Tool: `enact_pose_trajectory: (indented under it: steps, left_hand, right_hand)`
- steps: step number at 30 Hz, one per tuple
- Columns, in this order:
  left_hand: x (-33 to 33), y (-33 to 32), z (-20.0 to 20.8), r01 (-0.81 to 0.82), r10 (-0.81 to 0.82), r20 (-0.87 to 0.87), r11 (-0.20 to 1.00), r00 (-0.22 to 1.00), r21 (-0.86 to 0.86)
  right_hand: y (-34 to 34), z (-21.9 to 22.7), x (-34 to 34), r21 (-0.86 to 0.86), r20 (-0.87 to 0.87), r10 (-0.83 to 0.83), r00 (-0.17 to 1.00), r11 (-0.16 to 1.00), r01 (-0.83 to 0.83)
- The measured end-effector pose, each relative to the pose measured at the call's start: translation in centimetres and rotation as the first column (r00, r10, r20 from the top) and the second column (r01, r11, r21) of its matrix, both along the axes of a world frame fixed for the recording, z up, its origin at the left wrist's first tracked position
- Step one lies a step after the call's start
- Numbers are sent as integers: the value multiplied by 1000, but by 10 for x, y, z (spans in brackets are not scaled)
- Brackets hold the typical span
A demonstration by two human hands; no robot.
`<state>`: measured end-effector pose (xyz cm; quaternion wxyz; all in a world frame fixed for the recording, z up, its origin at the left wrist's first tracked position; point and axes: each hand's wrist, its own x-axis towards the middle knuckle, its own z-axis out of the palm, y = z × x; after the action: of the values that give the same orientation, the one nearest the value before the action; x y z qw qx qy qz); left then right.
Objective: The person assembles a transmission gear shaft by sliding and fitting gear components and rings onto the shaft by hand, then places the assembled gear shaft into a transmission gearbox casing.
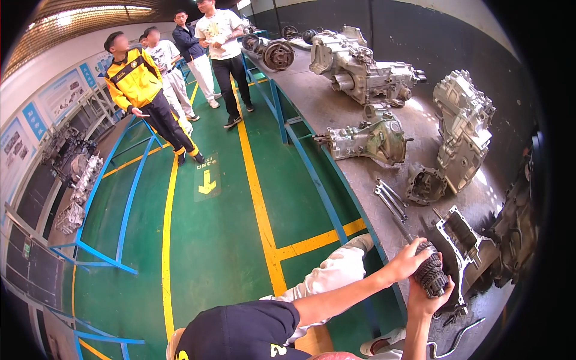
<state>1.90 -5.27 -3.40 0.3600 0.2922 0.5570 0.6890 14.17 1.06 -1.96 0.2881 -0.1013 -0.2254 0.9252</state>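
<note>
Both hands are at the near right, over the metal-topped workbench (pixel 372 180). They hold a dark gear shaft (pixel 431 273), with several toothed gears stacked along it and a thin shaft end pointing up and left. My left hand (pixel 405 262) closes on its upper side, fingers over the gears. My right hand (pixel 427 302) grips the lower end from below, with the thumb side by the last gear. Just right of the shaft lies an opened gearbox case half (pixel 461 237) with a pale flange. Part of the gears is hidden by my fingers.
Several wrenches (pixel 390 199) lie beyond my hands, near a bell-shaped housing (pixel 426 185). Larger gearboxes (pixel 366 66) stand farther along the bench. A bent metal rod (pixel 459 337) is nearby. Several people (pixel 135 78) stand in the aisle by a blue-framed bench (pixel 129 198).
</note>
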Motion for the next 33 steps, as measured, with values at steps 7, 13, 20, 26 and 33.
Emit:
enact_pose_trajectory:
  steps: [7,13,20,26,33]
  left_hand:
    - [1,-14,10,62,-78,-125,990,989,-124]
    - [3,-13,7,132,-136,29,984,990,117]
    - [-13,-6,56,311,-331,252,943,909,117]
    - [-40,14,73,276,-268,492,959,828,57]
    - [-42,36,57,451,-463,607,873,646,185]
  right_hand:
    - [11,9,3,39,89,22,996,999,-25]
    - [-8,61,-5,36,317,-60,946,998,52]
    - [38,88,-34,275,458,-177,871,960,50]
    - [53,120,-69,421,675,-292,678,907,-29]
    - [93,95,-78,634,421,-340,841,773,-5]
